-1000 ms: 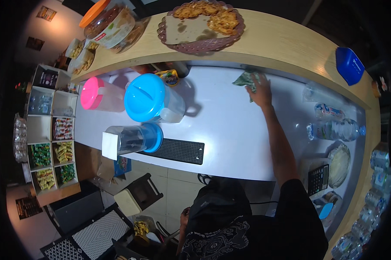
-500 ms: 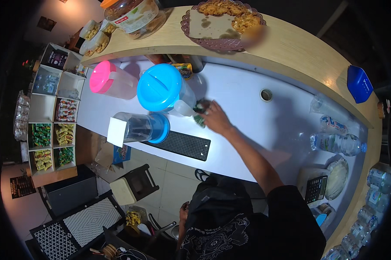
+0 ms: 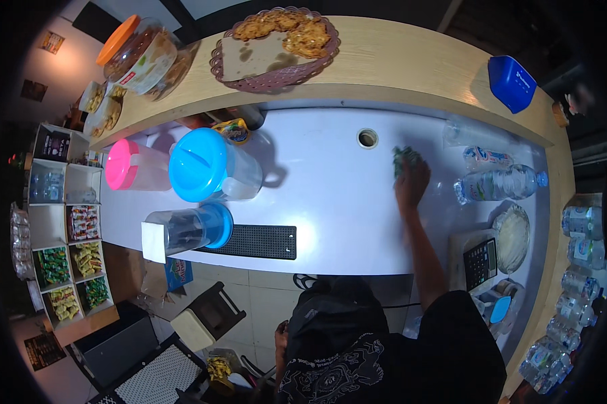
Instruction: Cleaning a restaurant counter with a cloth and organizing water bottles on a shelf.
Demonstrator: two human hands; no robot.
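My right hand (image 3: 412,185) presses a crumpled dark green and white cloth (image 3: 406,160) onto the white counter top (image 3: 337,202), its fingers closed over it. The cloth lies to the right of a round hole with a rim (image 3: 367,139) in the counter. My left hand (image 3: 281,334) hangs low beside my dark clothing, below the counter's front edge. It is small and partly hidden, so its fingers cannot be made out. Left of the cloth are a blue-lidded pitcher (image 3: 199,165), a pink-lidded pitcher (image 3: 122,165) and a clear container with a blue base (image 3: 182,227).
A black ribbed mat (image 3: 260,242) lies along the front edge. At the right are water bottles (image 3: 498,184), a calculator (image 3: 480,261) and a wrapped round pack (image 3: 511,239). A basket of fried food (image 3: 270,82) and a blue box (image 3: 511,84) stand on the raised wooden ledge (image 3: 398,57).
My right hand has swept the cloth rightward over the counter, from beside the blue-lidded pitcher to beyond the hole. The view has shifted, so the counter's things appear further left.
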